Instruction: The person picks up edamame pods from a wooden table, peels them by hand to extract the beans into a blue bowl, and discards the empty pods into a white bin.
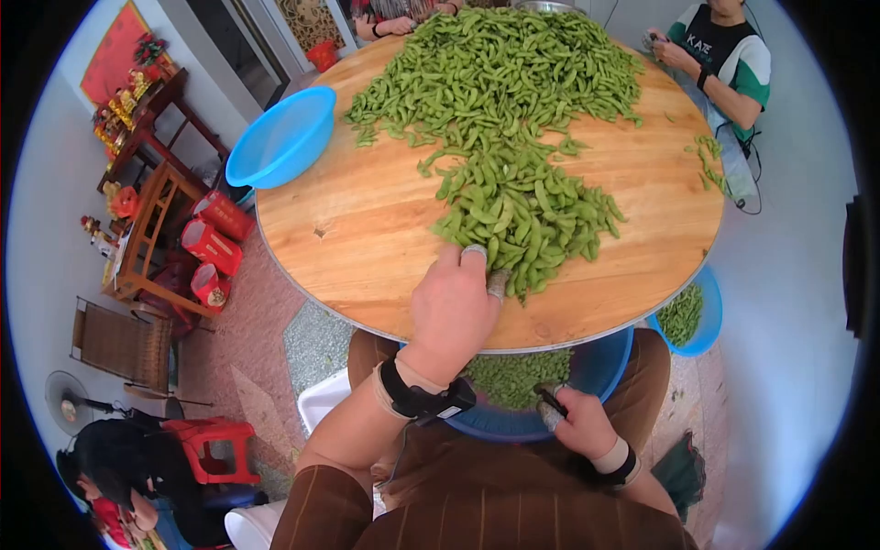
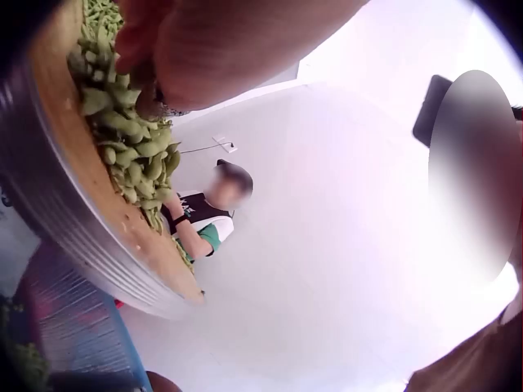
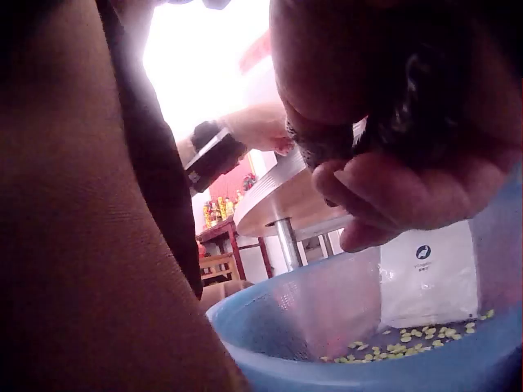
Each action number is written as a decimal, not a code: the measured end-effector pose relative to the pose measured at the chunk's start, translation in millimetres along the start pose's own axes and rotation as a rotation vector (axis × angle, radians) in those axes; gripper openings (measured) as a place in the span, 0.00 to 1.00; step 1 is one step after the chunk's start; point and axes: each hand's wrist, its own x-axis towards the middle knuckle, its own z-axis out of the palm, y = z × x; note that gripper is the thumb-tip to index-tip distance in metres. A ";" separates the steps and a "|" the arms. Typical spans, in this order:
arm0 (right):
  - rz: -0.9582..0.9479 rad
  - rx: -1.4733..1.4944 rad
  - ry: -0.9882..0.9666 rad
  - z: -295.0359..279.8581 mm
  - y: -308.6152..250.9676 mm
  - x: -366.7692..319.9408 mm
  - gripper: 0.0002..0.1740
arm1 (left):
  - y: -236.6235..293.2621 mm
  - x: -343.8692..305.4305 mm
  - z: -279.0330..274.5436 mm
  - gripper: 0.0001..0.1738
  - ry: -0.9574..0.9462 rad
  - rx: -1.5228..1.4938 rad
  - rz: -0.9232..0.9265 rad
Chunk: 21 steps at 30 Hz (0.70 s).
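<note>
My left hand (image 1: pixel 454 307) reaches over the table's near edge and touches the front of a heap of green soybean pods (image 1: pixel 541 215). Wrapping covers its thumb and a finger; its fingertips are hidden against the pods, so I cannot tell whether they pinch any. Low over a blue basin (image 1: pixel 616 380) between the knees, my right hand (image 1: pixel 587 423) grips a small black tool (image 1: pixel 550 400), its fingers curled round it. Shelled green beans (image 1: pixel 513 374) lie in that basin. Close up in the right wrist view, the fingers (image 3: pixel 392 192) bend in front of the basin's wall.
A round wooden table (image 1: pixel 357 238) carries a larger pod pile (image 1: pixel 504 69) farther back. An empty blue bowl (image 1: pixel 284 137) stands at its left edge, and another blue basin (image 1: pixel 715 316) with green contents is below right. Other people sit around; red stool (image 1: pixel 220 445) lower left.
</note>
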 end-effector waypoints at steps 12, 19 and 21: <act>-0.021 0.200 0.027 -1.4 -3.4 -1.3 0.18 | 0.1 -13.3 -2.8 0.14 -0.014 -0.299 -0.002; 0.002 0.492 0.018 -35.8 -37.0 -6.5 0.22 | 18.6 -62.2 -14.1 0.09 -0.778 -1.235 -0.598; -0.017 0.500 0.016 -39.7 -39.6 -5.6 0.25 | 13.1 -71.3 -7.2 0.09 -0.873 -1.212 -0.546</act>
